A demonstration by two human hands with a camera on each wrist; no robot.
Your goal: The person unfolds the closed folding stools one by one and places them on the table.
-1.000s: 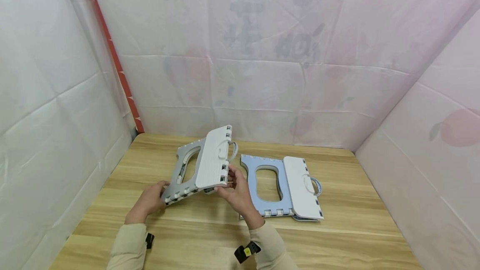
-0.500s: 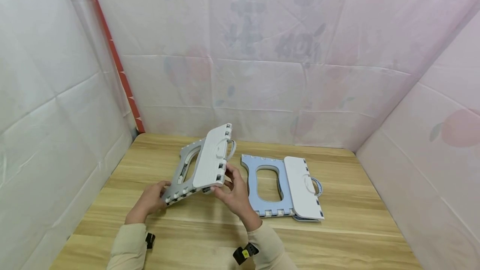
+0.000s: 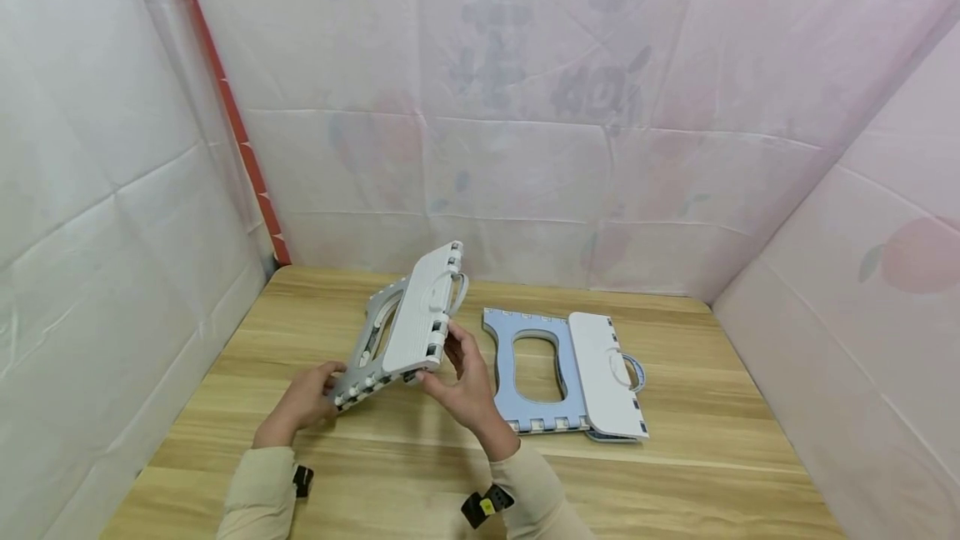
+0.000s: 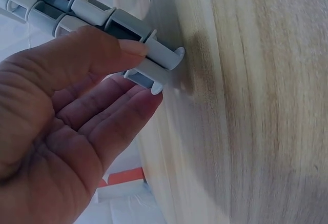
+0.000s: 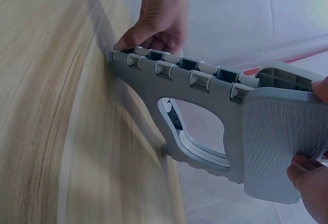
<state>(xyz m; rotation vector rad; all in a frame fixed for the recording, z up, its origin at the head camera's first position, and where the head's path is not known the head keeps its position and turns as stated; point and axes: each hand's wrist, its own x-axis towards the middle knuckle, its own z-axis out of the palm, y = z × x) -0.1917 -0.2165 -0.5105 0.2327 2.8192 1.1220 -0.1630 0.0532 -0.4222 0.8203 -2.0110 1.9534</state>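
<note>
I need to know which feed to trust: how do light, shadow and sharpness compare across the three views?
Head: bright, though printing on the backdrop looks faint and soft; left wrist: dimmer, a dark shadow on the tabletop beside the gray stool; right wrist: also dim, shadow on the tabletop too, but the stool's textured panel looks fairly clear; no strong glare in any.

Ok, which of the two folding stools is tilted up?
The gray-and-white stool: the left hand and right hand both hold it, with its handle end raised. The blue-and-white stool lies flat on the table, untouched.
</note>
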